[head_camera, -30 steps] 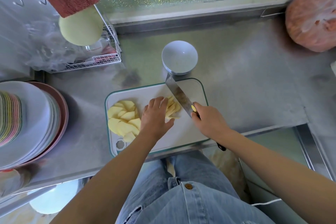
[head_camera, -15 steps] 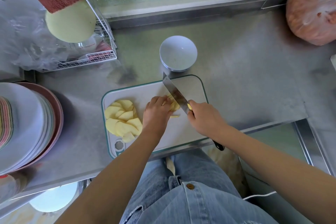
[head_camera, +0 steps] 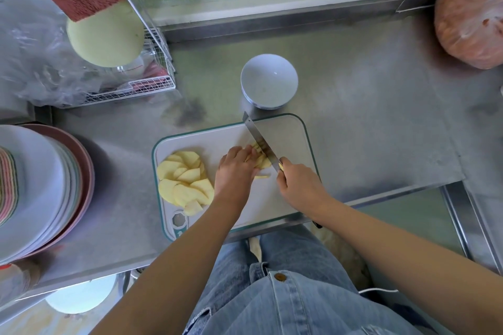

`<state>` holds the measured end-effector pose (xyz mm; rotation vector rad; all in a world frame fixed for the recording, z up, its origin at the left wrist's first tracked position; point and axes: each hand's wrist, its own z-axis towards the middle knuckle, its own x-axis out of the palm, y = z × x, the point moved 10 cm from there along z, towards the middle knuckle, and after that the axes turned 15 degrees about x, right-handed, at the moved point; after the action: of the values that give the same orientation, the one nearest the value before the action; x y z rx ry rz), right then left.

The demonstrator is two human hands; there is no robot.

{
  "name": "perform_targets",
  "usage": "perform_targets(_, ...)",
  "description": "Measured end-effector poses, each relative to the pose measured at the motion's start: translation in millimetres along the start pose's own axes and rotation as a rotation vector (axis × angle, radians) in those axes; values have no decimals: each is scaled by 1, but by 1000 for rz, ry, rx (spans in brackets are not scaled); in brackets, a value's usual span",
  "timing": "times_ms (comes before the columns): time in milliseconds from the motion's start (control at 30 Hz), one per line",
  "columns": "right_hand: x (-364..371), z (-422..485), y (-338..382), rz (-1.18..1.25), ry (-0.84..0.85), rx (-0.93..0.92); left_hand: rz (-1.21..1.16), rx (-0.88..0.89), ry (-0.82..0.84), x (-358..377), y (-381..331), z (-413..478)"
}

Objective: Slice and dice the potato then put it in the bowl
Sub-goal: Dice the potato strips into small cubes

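Left hand [head_camera: 236, 168] pins a small stack of potato slices [head_camera: 262, 162] mid cutting board [head_camera: 291, 136], fingers bent over it, tips prob. tucked. Right hand [head_camera: 298, 185] grips knife [head_camera: 260, 141], blade on the stack. Spare slices [head_camera: 185, 179] fan out at board's left, bowl [head_camera: 268, 81] just beyond. Keep tips back, strips even.

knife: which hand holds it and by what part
The right hand grips the knife by its handle, up against the blade; the left hand holds potato slices steady.

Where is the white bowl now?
Head view, centre: the white bowl stands on the counter beyond the far edge of the cutting board, near the knife tip.
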<state>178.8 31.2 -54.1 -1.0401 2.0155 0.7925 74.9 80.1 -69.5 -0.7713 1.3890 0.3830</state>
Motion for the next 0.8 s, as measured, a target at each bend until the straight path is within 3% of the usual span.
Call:
perform_targets(233, -25, 7, -2, 106, -36, -27, -8, -9, -22, -3, -1, -1)
perform_targets(567, -16, 1, 1, 67, 21, -19, -24, -6, -70, -8, -2, -1)
perform_targets(800, 0, 1, 2, 81, 22, -4, -23, -14, 54, 9, 2, -1)
